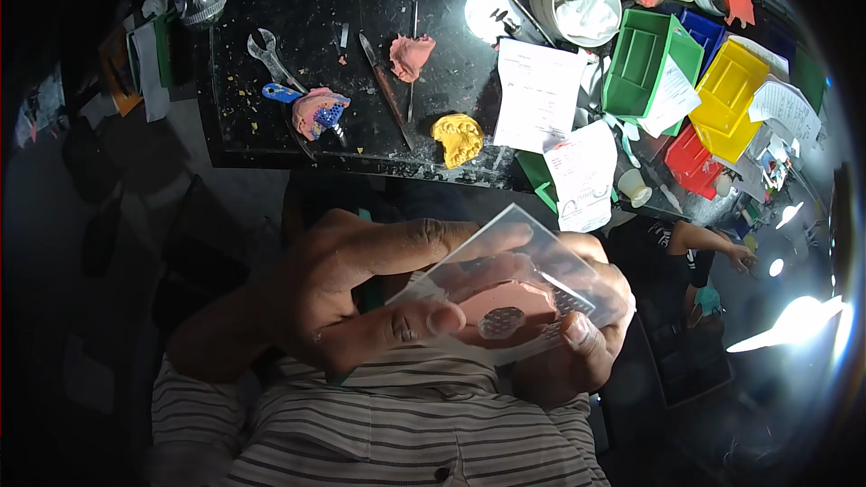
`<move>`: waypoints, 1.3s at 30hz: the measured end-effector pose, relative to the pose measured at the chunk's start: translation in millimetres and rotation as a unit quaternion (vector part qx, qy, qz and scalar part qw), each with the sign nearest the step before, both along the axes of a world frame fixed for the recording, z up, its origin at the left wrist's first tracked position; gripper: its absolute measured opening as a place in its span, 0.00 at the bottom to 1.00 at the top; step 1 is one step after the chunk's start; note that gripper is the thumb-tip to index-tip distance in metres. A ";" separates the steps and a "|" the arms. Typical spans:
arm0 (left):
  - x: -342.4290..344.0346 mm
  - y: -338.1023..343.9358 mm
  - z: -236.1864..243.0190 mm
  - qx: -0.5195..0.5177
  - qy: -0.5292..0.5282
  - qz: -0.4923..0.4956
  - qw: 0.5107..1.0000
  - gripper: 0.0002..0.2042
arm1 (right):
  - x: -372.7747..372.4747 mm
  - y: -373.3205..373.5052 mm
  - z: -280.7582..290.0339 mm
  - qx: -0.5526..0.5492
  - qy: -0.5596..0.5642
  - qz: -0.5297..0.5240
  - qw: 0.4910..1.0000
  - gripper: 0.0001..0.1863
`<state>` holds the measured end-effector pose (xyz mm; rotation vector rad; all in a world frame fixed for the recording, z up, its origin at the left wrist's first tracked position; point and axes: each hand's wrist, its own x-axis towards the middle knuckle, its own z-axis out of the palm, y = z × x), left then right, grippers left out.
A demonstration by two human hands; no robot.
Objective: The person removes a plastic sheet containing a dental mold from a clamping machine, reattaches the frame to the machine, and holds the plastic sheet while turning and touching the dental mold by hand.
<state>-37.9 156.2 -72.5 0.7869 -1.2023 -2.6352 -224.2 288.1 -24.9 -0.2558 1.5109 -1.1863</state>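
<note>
Both hands are up in front of the table (257,140), on the wearer's side of its front edge, pinching a clear plate (550,257) with a pink piece (528,300) right behind it; can't tell if those two touch. Left hand (338,261) comes in with the wrist bent inward, index reaching behind the plate, thumb at its near side. Right hand (616,307) curls round the opposite side, thumb pressing on the front face, most of its fingers hidden. Plate's tilted, one corner pointing at the table. As for room, there's an open gap between left hand and the table's front edge. The yellow cast (458,140) sits close to that edge, the wrench (271,59) toward the table's left end, and some papers (582,176) look like they overhang the front on its right half. Somebody else's arm (708,239) is just off the table's front right.
</note>
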 end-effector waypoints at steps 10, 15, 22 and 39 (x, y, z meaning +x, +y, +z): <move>-6.5 4.4 -30.9 -0.312 0.020 0.008 0.950 0.20 | 3.8 5.3 -10.7 -0.196 0.301 0.148 0.921 0.12; -5.7 7.5 -43.4 -0.346 0.044 0.017 0.937 0.22 | 6.6 8.7 -11.0 -0.197 0.342 0.165 0.904 0.16; -6.4 5.8 -43.4 -0.366 0.021 0.008 0.930 0.19 | 9.7 10.9 -18.3 -0.210 0.354 0.142 0.900 0.14; -26.9 5.1 -50.6 -0.341 0.037 0.038 0.938 0.25 | 15.0 17.2 -11.8 -0.180 0.325 0.155 0.915 0.21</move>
